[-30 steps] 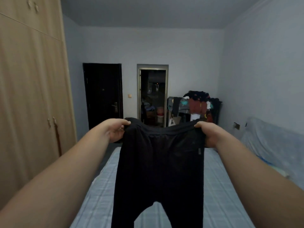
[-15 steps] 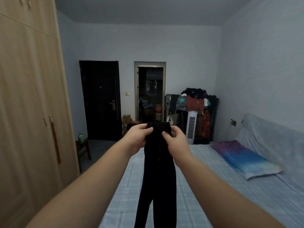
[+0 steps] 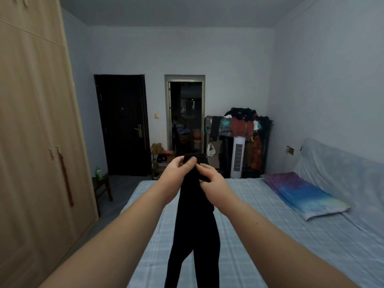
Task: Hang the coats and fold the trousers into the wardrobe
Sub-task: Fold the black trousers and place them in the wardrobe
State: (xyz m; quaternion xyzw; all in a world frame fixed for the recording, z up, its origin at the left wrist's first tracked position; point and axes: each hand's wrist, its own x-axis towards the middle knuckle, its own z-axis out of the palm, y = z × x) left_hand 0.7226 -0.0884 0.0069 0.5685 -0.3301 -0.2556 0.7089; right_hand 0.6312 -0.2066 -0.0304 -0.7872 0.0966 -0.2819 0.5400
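Head view: black trousers [image 3: 195,225] hang folded lengthwise above the bed [image 3: 270,235].
Left hand [image 3: 178,171]: fingers pinch the waistband.
Right hand [image 3: 214,183]: fingers curl, gripping the waistband alongside.
Wardrobe [image 3: 35,142]: doors closed, left side.

Both bare forearms reach forward from the bottom corners of the view, the left from about seven o'clock, the right from about five o'clock, converging near the centre. The left hand [image 3: 180,169] has its fingers curled and its thumb pinching the top of the black trousers [image 3: 195,221]. The right hand [image 3: 213,185] sits just beside it, at its four o'clock, fingers curled and gripping the same cloth.
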